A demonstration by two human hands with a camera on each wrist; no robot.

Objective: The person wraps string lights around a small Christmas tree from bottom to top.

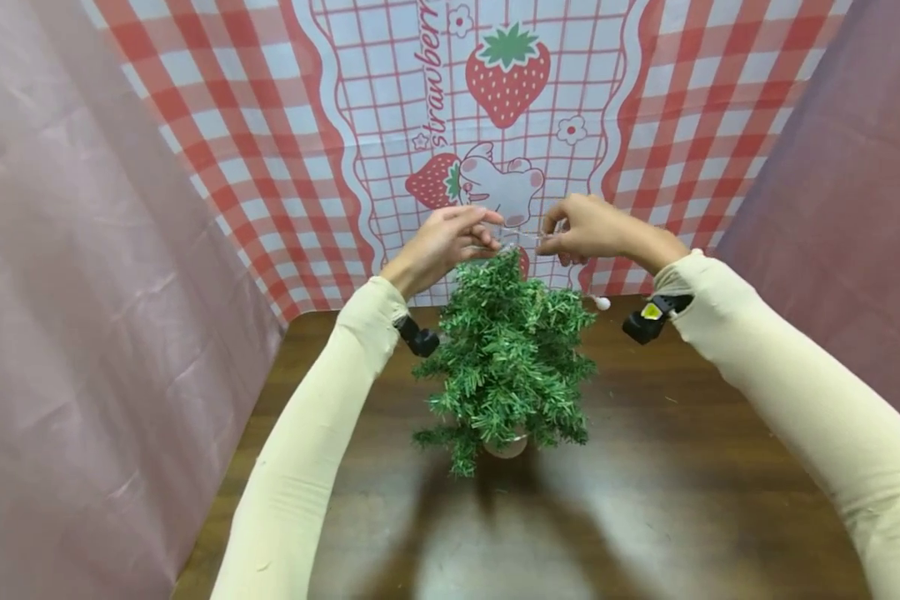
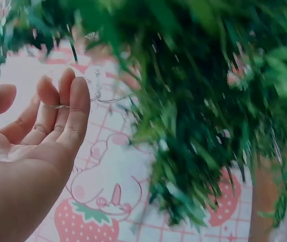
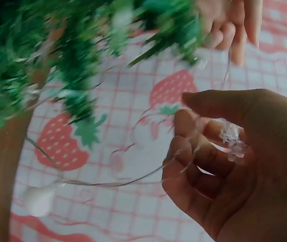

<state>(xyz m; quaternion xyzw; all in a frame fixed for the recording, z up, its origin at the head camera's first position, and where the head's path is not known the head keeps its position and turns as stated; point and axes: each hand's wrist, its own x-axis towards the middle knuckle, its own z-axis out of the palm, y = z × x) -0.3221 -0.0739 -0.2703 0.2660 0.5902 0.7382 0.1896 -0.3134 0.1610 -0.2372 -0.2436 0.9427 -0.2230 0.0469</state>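
A small green artificial Christmas tree (image 1: 510, 358) stands on the wooden table. Thin string lights (image 1: 523, 234) run between both hands just above its tip. My left hand (image 1: 450, 239) is at the tip's left, thumb apart and fingers loosely bent; in the left wrist view the wire (image 2: 114, 100) crosses those fingers. To the right of the tip, my right hand (image 1: 588, 229) pinches the wire between thumb and fingers. Clear beads (image 3: 232, 141) lie against its palm in the right wrist view. A white ball (image 3: 38, 200) hangs on the wire near the branches.
Behind the tree hangs a red-and-white checked cloth (image 1: 270, 150) with strawberry prints. Pink curtains (image 1: 105, 292) close off both sides. The tree's pale base (image 1: 506, 448) shows below the branches on the brown table (image 1: 645, 500).
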